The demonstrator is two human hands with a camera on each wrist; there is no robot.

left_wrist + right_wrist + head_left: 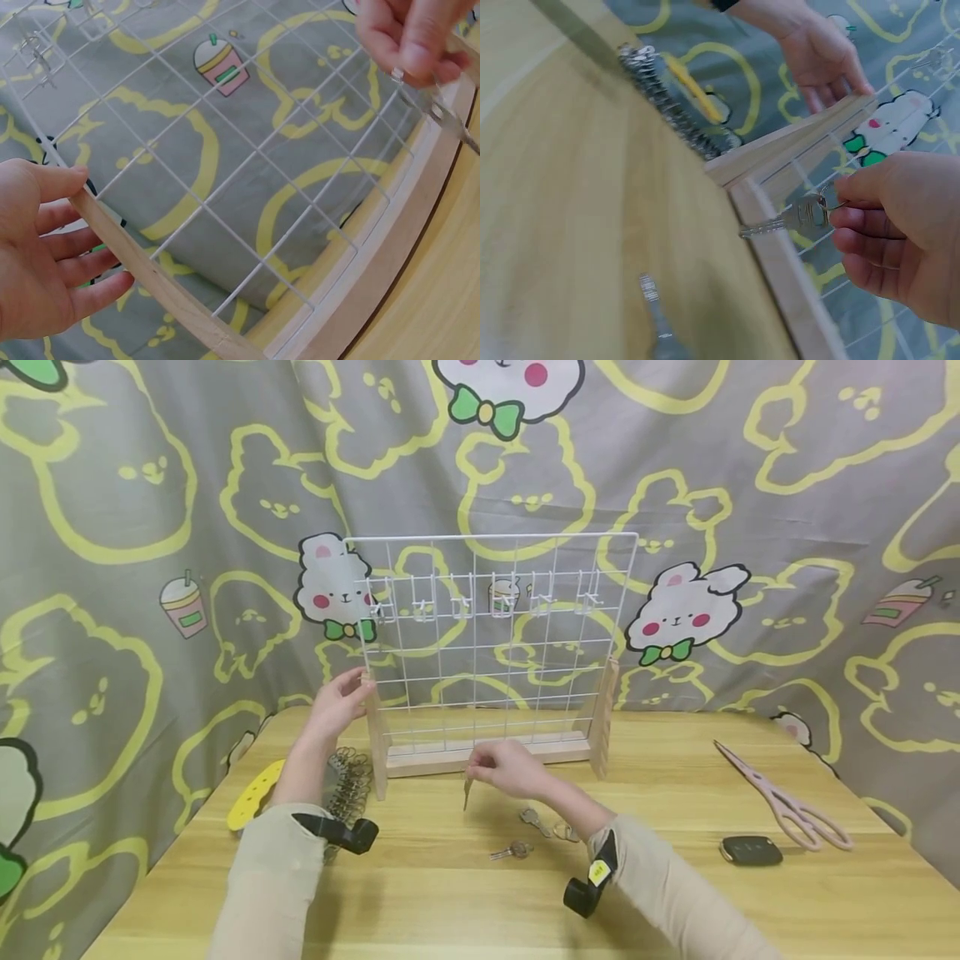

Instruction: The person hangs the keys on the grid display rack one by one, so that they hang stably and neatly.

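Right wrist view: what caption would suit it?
Right hand pinches a key beside the wooden-framed wire grid.

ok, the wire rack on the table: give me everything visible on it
The rack is a white wire grid with rounded top corners, standing upright in a pale wooden base with a wooden post at each side. A row of small white hooks hangs near the top, all bare. It sits toward the back of the wooden table, before the patterned cloth. The left hand rests on its left post; the right hand holds a key at the base rail.
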